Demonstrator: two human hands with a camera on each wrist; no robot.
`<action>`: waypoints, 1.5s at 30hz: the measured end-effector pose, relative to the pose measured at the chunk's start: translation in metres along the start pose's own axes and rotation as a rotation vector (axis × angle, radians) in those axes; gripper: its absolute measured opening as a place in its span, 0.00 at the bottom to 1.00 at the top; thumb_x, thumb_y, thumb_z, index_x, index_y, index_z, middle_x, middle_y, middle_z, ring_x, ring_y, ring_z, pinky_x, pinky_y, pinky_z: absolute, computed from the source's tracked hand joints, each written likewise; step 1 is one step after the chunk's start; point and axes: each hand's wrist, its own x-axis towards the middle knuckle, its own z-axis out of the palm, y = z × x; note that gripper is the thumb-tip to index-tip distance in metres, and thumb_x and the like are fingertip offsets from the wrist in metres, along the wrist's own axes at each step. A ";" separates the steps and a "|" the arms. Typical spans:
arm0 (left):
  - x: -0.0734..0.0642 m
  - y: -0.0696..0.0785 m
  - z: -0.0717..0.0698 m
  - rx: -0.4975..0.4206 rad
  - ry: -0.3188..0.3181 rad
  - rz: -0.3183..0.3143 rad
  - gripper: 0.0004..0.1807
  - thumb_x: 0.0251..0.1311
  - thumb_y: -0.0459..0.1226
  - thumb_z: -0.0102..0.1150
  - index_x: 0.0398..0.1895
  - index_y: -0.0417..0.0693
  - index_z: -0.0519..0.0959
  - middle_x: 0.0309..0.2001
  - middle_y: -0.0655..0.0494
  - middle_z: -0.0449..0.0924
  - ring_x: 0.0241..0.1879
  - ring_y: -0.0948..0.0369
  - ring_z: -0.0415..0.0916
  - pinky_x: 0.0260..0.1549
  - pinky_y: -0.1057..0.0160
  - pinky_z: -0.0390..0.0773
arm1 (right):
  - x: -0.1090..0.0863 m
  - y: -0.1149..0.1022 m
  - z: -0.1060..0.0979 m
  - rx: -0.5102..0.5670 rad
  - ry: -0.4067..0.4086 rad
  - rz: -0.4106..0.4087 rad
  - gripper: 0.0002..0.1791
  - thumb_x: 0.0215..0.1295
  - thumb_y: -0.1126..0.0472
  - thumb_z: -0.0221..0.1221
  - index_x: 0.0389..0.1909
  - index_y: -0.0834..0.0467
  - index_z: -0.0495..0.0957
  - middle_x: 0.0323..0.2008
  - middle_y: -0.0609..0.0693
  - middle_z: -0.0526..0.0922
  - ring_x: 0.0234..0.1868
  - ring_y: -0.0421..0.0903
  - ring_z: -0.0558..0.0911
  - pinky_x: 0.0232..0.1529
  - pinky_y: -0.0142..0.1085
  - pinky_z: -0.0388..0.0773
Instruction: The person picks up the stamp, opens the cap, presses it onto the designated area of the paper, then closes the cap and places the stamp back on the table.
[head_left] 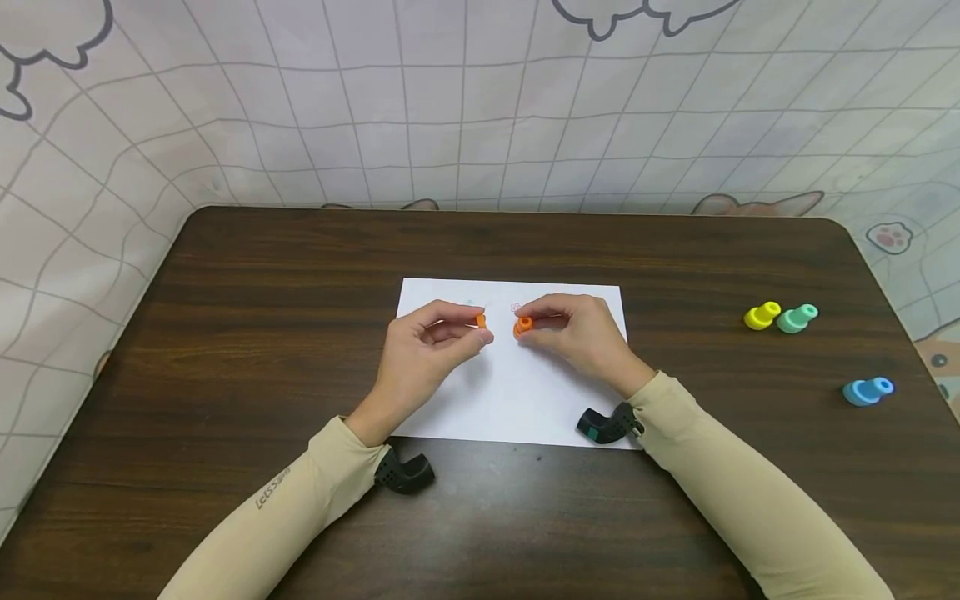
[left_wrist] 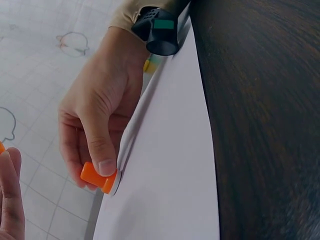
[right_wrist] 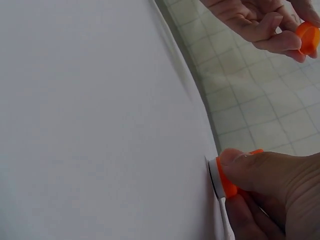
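Note:
A sheet of white paper (head_left: 517,408) lies on the dark table, bearing a small reddish print (head_left: 516,307) and a faint greenish one (head_left: 470,302). My right hand (head_left: 581,333) pinches an orange toy stamp (right_wrist: 229,182) between thumb and fingers. Its pale base faces down at the paper; whether it touches or hovers just above, I cannot tell. To its left, my left hand (head_left: 423,346) pinches a small hollow orange cap (right_wrist: 309,37) between thumb and forefinger, above the sheet. Fingers partly cover both orange pieces.
On the right of the table (head_left: 247,333) stand a yellow stamp (head_left: 762,316) and a green stamp (head_left: 797,318) side by side. Nearer the right edge is a blue stamp (head_left: 868,391). A grid-patterned cloth (head_left: 427,125) hangs behind the table.

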 end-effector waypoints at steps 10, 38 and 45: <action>0.000 0.001 0.001 -0.002 -0.010 -0.009 0.15 0.60 0.31 0.71 0.50 0.40 0.85 0.44 0.39 0.89 0.38 0.67 0.89 0.41 0.71 0.87 | -0.002 -0.008 -0.004 -0.093 -0.034 0.036 0.16 0.55 0.62 0.77 0.46 0.52 0.90 0.44 0.49 0.93 0.46 0.45 0.92 0.55 0.44 0.86; 0.003 0.007 0.004 -0.019 0.006 -0.017 0.14 0.60 0.31 0.70 0.50 0.42 0.85 0.42 0.42 0.90 0.40 0.57 0.91 0.41 0.69 0.88 | -0.008 -0.012 -0.021 -0.030 -0.083 0.042 0.16 0.56 0.63 0.76 0.47 0.56 0.89 0.45 0.51 0.91 0.46 0.46 0.89 0.56 0.41 0.87; 0.005 0.010 0.005 -0.053 0.006 -0.028 0.14 0.61 0.33 0.69 0.50 0.41 0.85 0.40 0.51 0.90 0.44 0.45 0.89 0.44 0.65 0.89 | -0.013 -0.018 -0.038 0.073 -0.009 0.026 0.19 0.57 0.61 0.76 0.50 0.59 0.87 0.48 0.53 0.89 0.47 0.47 0.88 0.54 0.32 0.85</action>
